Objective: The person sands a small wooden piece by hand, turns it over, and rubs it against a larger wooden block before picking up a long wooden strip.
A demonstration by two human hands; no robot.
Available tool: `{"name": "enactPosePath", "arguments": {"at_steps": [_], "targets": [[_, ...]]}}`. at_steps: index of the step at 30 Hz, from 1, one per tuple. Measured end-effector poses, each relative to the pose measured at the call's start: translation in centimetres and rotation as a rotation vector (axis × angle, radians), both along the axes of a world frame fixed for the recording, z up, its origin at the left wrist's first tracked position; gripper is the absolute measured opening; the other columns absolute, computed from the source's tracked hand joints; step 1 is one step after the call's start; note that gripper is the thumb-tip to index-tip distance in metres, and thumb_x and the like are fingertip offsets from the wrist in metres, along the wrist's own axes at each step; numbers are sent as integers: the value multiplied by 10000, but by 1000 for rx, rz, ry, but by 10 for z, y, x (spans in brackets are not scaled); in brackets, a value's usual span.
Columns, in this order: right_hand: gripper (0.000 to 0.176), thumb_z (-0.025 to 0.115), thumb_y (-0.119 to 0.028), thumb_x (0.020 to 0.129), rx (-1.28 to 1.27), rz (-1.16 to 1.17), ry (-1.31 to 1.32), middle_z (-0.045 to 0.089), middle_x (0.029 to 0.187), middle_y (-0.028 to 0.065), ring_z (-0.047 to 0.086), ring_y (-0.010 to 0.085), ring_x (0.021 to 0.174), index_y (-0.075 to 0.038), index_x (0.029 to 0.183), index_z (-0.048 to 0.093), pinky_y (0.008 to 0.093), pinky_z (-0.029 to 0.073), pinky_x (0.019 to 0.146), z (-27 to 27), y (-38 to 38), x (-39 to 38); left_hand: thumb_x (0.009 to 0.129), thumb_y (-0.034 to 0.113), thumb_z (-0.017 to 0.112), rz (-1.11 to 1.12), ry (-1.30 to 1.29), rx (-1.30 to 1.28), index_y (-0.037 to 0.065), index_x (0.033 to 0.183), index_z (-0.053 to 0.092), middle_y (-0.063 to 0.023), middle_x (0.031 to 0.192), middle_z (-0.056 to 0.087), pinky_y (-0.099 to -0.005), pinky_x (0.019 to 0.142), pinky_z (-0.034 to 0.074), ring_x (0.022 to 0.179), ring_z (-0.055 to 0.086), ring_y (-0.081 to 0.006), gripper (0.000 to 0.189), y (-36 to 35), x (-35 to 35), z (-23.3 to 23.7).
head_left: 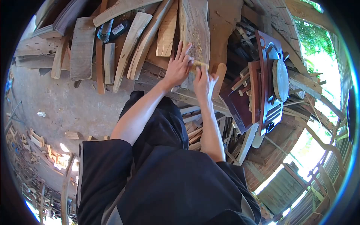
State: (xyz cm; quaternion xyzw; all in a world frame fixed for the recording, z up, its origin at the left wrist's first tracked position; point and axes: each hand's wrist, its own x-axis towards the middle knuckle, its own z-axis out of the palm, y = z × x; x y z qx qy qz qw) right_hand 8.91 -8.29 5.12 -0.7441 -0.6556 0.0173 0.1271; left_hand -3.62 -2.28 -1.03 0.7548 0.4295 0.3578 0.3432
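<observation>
You are in a woodworking workshop, a rough one that is partly open to the outdoors. The worktop (225,22) before you carries curved wooden pieces (132,45), and pale shavings (201,42) lie on the thick board (197,18) in front of you. More lengths of timber (195,137) are stacked lower down, to your right sits dark reddish furniture (264,78) with a polished look, and offcuts (37,138) litter the bare concrete floor (60,97) on your left, near a rough wooden pole (66,187). Over on your right you can also see brickwork (270,167), ribbed sheeting (345,75) and bright daylight with green foliage (315,37)
</observation>
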Motion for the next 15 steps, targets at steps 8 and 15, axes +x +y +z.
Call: {"name": "enactPosePath", "arguments": {"at_steps": [8,15], "targets": [[117,583,-208,1012,-30,-5,-32,663,644,155,626,351,583,-102,993,629,455,392,795,2,17,0,1007,183,566,22,-16,35,56,1081,569,-137,1648,314,-563,1181,257,1562,155,-415,147,3,-1,0],[158,551,-224,1027,-38,45,-13,656,620,174,620,383,591,-87,984,616,466,398,818,0,20,7,996,197,580,49,44,50,82,1090,573,-116,1638,336,-571,1128,323,1567,165,-386,149,0,2,0]]}}
